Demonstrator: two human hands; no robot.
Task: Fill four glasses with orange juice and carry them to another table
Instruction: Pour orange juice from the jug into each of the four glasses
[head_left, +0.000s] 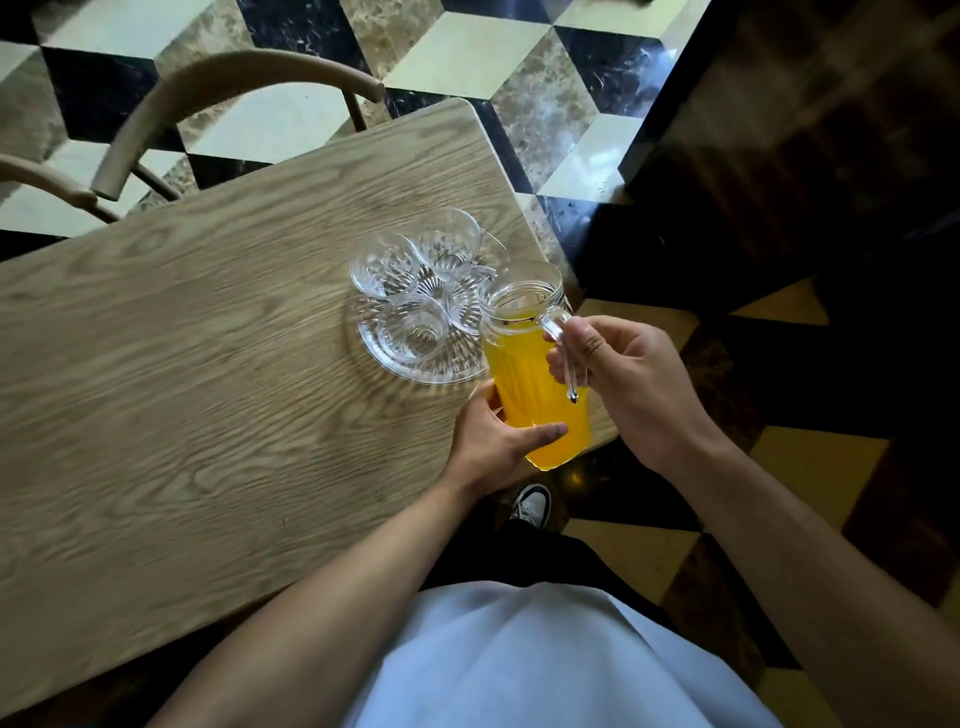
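A clear glass jug (530, 364), mostly full of orange juice, is held near the wooden table's right front corner. My right hand (618, 374) grips its handle. My left hand (493, 436) cups the lower side of the jug. Just beyond the jug, a ribbed glass tray (415, 369) carries several empty ribbed glasses (410, 325), standing close together. The jug's spout points toward the glasses. No juice is in any glass.
The wooden table (182, 364) stretches to the left. A curved wooden chair back (208, 93) stands at its far side. A dark cabinet (805, 130) stands to the right. The floor is patterned tile, and a shoe (532, 504) shows below the table edge.
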